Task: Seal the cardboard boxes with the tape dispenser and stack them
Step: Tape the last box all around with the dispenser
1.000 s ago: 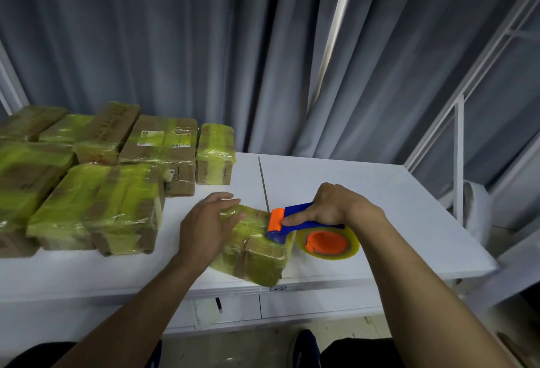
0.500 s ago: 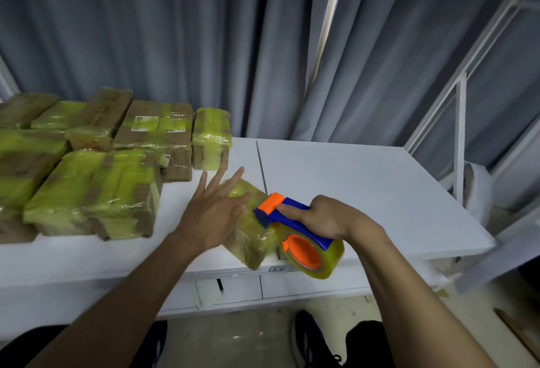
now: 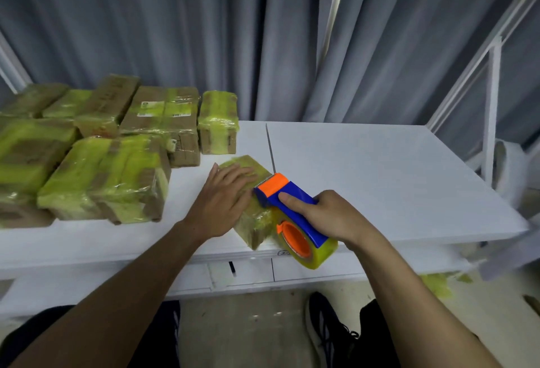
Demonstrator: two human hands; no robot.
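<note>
Broadly, the white desk (image 3: pixel 380 177) is piled at its left with sealed boxes (image 3: pixel 102 180). A tape-wrapped box (image 3: pixel 254 224) at the front edge is pressed by the left hand (image 3: pixel 222 207), grip spread; the tape dispenser (image 3: pixel 301 221) against it is clasped by the right hand (image 3: pixel 327 215), grip curled.

I see grey pleated curtains (image 3: pixel 175 31) closing the whole far side, with a white upright rail (image 3: pixel 339 16) among them. A white table (image 3: pixel 380 169) spans the view, with shallow drawers (image 3: pixel 315 269) under its near edge. White metal framing (image 3: pixel 493 98) stands on the right. The floor (image 3: pixel 242 335) is pale and scuffed.
</note>
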